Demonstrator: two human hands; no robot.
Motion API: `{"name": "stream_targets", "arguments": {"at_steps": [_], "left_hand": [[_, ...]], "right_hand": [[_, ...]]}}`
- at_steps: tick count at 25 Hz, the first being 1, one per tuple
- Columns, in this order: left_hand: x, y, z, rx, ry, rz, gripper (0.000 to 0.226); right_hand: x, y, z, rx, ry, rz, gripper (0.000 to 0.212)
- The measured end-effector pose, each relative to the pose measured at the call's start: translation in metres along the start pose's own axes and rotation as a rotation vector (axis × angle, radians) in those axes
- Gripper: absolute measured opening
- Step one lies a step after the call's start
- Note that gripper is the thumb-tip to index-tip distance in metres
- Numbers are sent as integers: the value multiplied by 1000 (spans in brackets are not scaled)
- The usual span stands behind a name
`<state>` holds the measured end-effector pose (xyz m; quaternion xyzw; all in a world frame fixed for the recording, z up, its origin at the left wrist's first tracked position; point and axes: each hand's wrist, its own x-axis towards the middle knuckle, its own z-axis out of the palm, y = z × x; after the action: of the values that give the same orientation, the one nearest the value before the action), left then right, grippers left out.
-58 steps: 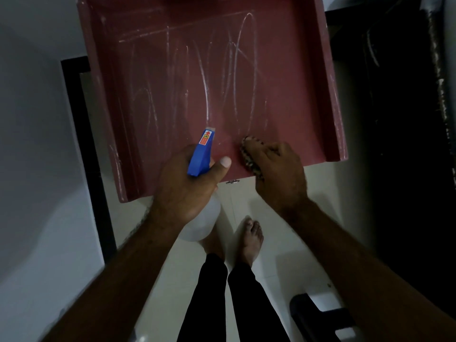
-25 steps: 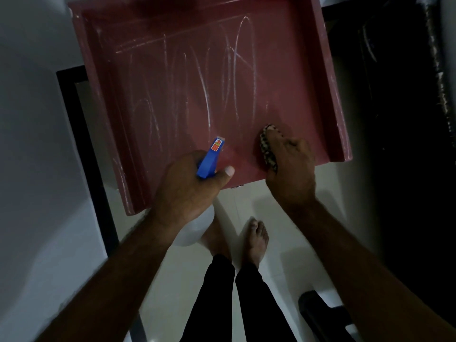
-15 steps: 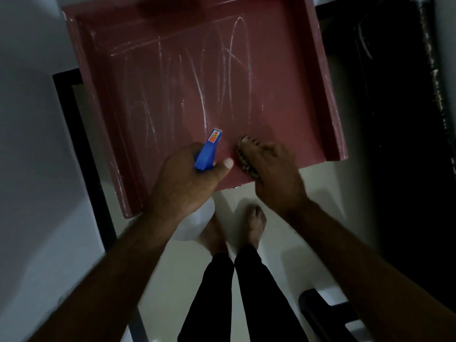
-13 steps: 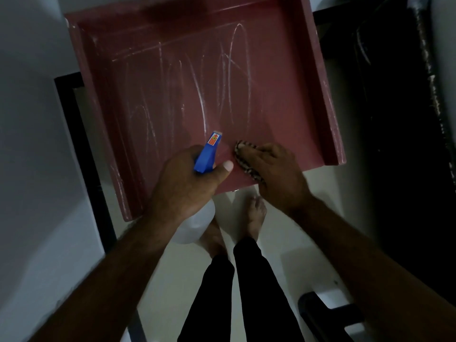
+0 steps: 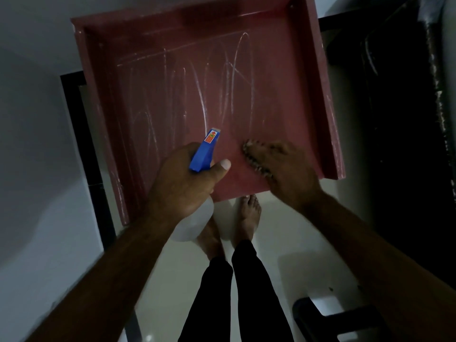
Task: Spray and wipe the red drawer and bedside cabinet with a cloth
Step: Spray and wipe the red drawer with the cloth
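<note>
The red drawer [image 5: 318, 77] stands pulled out below me, its bottom streaked with pale wipe marks. My left hand [image 5: 182, 183] grips a spray bottle [image 5: 206, 150] with a blue nozzle head and a clear body, held over the drawer's near edge with the nozzle pointing inward. My right hand [image 5: 288, 174] presses a patterned cloth [image 5: 254, 161] onto the drawer bottom near the front right. Most of the cloth is hidden under the palm. The bedside cabinet itself is not clearly visible.
My bare feet [image 5: 249, 213] and dark trouser legs stand on pale floor tiles under the drawer's front edge. A white wall with a black frame [image 5: 81, 144] runs on the left. Dark furniture [image 5: 394, 119] fills the right side. A dark object [image 5: 330, 319] lies at the lower right.
My right hand rubbed the cloth left and right along the drawer's front part and now sits a little further right. The left hand with the bottle has barely moved.
</note>
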<state>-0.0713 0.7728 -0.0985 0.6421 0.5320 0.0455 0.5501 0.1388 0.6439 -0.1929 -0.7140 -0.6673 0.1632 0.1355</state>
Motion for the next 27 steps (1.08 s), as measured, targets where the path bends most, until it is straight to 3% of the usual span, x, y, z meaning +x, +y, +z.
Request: {"name": "stream_targets", "arguments": {"at_steps": [5,8,11,16,22,27], "left_hand": [[4,0,1,26,13,22,41],[4,0,5,8,12,8,40],[3,1,8,-6,-11,10,42],[6,3,8,-8,-4,-6,38],[6,9,11,-38,1,6,31],[10,11,8,-25,1,5,32]], "right_hand": [[13,3,-4,3,108,210,65],[0,-14,2,30,-3,93,67],[2,-3,-5,7,15,49,64],[15,10,-6,5,156,321,66],[9,-14,2,44,37,83,65],[21,11,-6,16,161,332,72]]}}
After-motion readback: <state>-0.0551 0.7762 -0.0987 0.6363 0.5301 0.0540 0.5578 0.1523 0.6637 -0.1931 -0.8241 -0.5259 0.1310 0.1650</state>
